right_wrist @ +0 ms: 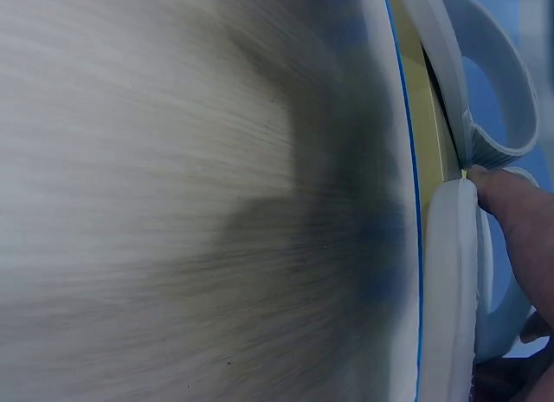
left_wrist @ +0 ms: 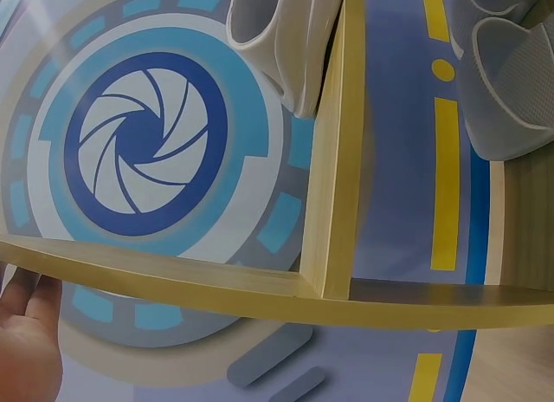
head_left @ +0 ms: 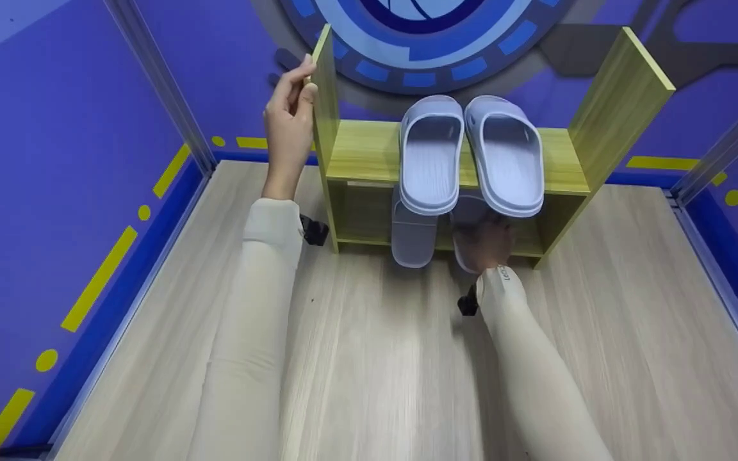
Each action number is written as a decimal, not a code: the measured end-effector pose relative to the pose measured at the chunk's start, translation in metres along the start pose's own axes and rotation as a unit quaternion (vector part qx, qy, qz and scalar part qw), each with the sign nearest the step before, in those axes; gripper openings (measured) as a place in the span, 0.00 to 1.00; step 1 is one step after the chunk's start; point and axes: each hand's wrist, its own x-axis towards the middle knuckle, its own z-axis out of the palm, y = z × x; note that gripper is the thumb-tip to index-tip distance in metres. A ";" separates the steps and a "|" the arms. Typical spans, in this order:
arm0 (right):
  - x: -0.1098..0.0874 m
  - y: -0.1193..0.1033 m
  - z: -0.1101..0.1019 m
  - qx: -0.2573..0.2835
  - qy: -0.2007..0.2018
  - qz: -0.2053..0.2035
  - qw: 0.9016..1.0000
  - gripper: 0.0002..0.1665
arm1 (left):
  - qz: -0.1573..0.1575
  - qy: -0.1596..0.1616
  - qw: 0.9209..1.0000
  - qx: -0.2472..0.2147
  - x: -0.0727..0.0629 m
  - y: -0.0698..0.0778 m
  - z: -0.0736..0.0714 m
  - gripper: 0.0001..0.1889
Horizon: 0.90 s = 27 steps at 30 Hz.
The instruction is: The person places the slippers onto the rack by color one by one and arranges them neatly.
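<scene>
A small wooden shoe rack [head_left: 369, 150] holds two pairs of slippers, one above the other. My left hand [head_left: 291, 121] holds the top front corner of its left side panel, and its fingertips [left_wrist: 43, 298] show at the panel's outer side. My right hand [head_left: 494, 243], blurred in the head view, grips the lower right slipper [right_wrist: 452, 289]; the thumb [right_wrist: 485, 181] lies at its inner side and the other fingers are mostly hidden. Beside it on the lower shelf is the matching left slipper [head_left: 414, 240]. Two pale lavender clogs [head_left: 433, 157] sit on the upper shelf, toes to the back.
The rack stands on a light wood-grain surface [head_left: 369, 384] against a blue printed back wall [head_left: 215, 70]. Side walls with metal frame edges [head_left: 157, 83] rise left and right. The right side panel [head_left: 625, 109] stands tall beside the clogs.
</scene>
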 end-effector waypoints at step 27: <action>0.000 0.015 -0.021 0.006 -0.022 -0.122 0.992 0.20 | -0.017 -0.062 0.994 0.089 0.001 -0.027 -0.007 0.26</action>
